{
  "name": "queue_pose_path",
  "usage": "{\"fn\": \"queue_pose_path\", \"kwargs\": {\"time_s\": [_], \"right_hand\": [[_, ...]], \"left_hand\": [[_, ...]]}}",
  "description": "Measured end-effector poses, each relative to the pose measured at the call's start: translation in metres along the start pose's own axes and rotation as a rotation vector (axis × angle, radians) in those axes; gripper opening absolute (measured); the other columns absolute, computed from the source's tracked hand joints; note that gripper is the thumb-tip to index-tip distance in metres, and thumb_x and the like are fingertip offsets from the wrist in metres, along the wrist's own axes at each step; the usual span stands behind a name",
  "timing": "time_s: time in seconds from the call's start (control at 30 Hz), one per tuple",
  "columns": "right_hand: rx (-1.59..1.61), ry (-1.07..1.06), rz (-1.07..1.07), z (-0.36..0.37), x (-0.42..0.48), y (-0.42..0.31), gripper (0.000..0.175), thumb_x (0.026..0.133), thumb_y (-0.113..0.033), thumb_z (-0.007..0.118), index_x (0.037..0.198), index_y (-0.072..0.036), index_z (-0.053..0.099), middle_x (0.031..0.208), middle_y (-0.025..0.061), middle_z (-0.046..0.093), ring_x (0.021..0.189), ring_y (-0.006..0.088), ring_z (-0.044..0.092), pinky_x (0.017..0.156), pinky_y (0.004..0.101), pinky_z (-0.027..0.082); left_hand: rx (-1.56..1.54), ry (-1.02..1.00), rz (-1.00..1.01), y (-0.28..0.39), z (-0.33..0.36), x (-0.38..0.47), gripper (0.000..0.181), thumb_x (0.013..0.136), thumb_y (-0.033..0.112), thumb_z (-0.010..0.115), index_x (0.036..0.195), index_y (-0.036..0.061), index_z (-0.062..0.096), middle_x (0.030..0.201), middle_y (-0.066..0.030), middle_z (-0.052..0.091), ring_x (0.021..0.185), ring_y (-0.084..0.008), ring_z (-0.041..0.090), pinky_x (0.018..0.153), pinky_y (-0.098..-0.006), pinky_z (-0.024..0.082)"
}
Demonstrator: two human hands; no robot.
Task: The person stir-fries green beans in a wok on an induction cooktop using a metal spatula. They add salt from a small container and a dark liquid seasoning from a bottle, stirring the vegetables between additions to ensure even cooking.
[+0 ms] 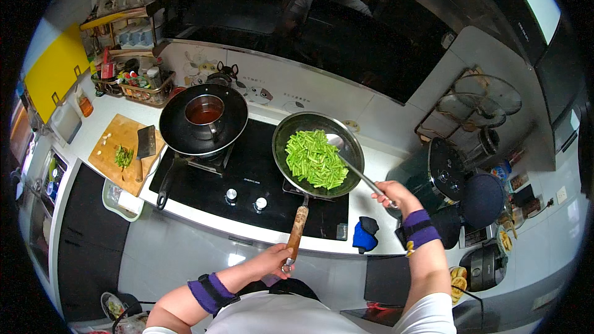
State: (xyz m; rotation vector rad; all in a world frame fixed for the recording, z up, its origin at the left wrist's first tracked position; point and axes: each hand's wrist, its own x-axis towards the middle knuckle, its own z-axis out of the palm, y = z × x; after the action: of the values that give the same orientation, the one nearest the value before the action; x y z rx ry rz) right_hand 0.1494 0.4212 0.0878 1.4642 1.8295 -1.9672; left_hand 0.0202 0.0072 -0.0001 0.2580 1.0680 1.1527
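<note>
My left hand (274, 260) grips the wooden handle (297, 229) of a wok (281, 160) on the right burner. In my right hand (398, 195) is the long metal shaft of a cooking spoon or ladle (359, 174). Its bowl rests inside the wok, against the far right edge of the food. Chopped green beans or similar green stalks (315, 160) lie heaped in the wok, bright green. Purple bands with black straps wrap both my wrists.
A black frying pan (174, 127) holding a metal pot of reddish-brown liquid (204, 111) occupies the left burner. A cleaver (146, 141) lies on the wooden cutting board (111, 130) beside garlic and chopped greens (124, 156). Blue-black cloth (365, 235) sits right of the glass cooktop (250, 162).
</note>
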Motion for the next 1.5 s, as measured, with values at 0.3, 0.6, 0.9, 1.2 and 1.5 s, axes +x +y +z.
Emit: {"fn": "queue_pose_path", "kwargs": {"time_s": [0.3,0.6,0.9,1.2,1.5], "right_hand": [[-0.347,0.011,-0.351,0.03,-0.058,-0.01,0.035,0.092,-0.024,0.065,0.122,-0.005,0.065,0.071,0.0026,0.065,0.046,0.0054,0.05,0.039,0.0202,0.039],[-0.362,0.229,-0.381,0.035,0.013,-0.044,0.038,0.092,-0.021,0.064,0.124,-0.001,0.062,0.07,0.0044,0.065,0.046,0.0077,0.05,0.039,0.024,0.039],[-1.113,0.178,-0.93,0.077,-0.084,-0.048,0.038,0.08,-0.018,0.072,0.117,-0.022,0.07,0.08,0.0098,0.066,0.073,0.0252,0.065,0.069,0.0362,0.052],[-1.323,0.445,-0.73,0.042,-0.207,-0.08,0.034,0.074,-0.016,0.074,0.108,-0.02,0.073,0.082,0.0095,0.066,0.073,0.027,0.066,0.067,0.037,0.053],[-1.364,0.407,-0.586,0.054,-0.169,-0.061,0.028,0.081,-0.025,0.067,0.107,-0.016,0.073,0.088,0.0157,0.07,0.081,0.0333,0.068,0.076,0.0401,0.055]], "left_hand": [[0.049,0.164,0.079,0.009,-0.024,-0.03,0.032,0.102,0.036,0.044,0.113,0.007,0.049,0.081,-0.002,0.058,0.061,-0.0078,0.055,0.055,-0.0229,0.049],[0.049,0.106,0.105,0.011,-0.023,-0.028,0.033,0.102,0.035,0.046,0.118,0.0061,0.049,0.078,-0.0028,0.059,0.06,-0.0085,0.054,0.053,-0.0223,0.046],[0.071,0.136,0.077,0.009,-0.024,-0.028,0.033,0.102,0.034,0.045,0.119,0.0053,0.048,0.078,-0.0021,0.059,0.059,-0.008,0.053,0.051,-0.0219,0.045],[0.106,0.093,0.075,0.015,-0.021,-0.026,0.035,0.103,0.034,0.044,0.123,0.0049,0.047,0.081,-0.0021,0.059,0.062,-0.0068,0.053,0.051,-0.0218,0.046],[0.106,0.04,0.103,0.012,-0.027,-0.024,0.032,0.103,0.033,0.043,0.12,0.0065,0.048,0.082,-0.0016,0.058,0.062,-0.0054,0.052,0.052,-0.0209,0.046]]}}
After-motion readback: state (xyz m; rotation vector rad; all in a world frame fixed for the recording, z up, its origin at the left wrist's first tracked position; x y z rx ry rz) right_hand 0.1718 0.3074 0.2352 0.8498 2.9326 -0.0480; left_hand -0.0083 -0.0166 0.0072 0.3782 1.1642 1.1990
